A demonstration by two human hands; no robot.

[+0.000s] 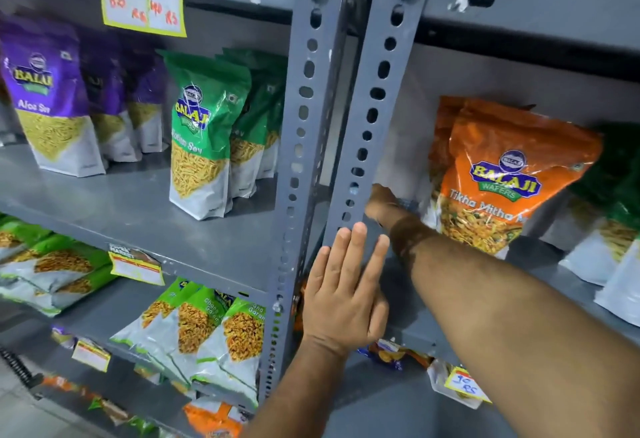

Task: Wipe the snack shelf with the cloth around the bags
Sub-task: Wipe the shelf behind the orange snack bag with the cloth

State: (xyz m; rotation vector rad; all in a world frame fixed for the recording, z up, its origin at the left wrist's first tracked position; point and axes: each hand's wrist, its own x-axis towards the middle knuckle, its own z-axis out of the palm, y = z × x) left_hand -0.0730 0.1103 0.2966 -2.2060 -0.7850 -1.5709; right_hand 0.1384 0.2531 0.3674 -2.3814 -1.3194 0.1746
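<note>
While our left hand [341, 294] lies flat, fingers spread, holding nothing, against the grey post [363, 119], our right hand [382, 203] reaches past that post onto the shelf [450, 302], just beside the orange bag [512, 178]. We cannot tell its grip, nor see the cloth. Green bags [204, 132] stand left of the post.

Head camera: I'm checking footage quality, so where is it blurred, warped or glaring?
Head view: upright posts bow from wide-angle distortion; glare streaks the orange bag; the right hand sits in shadow deep on the shelf; lower-left bags are smeared.
</note>
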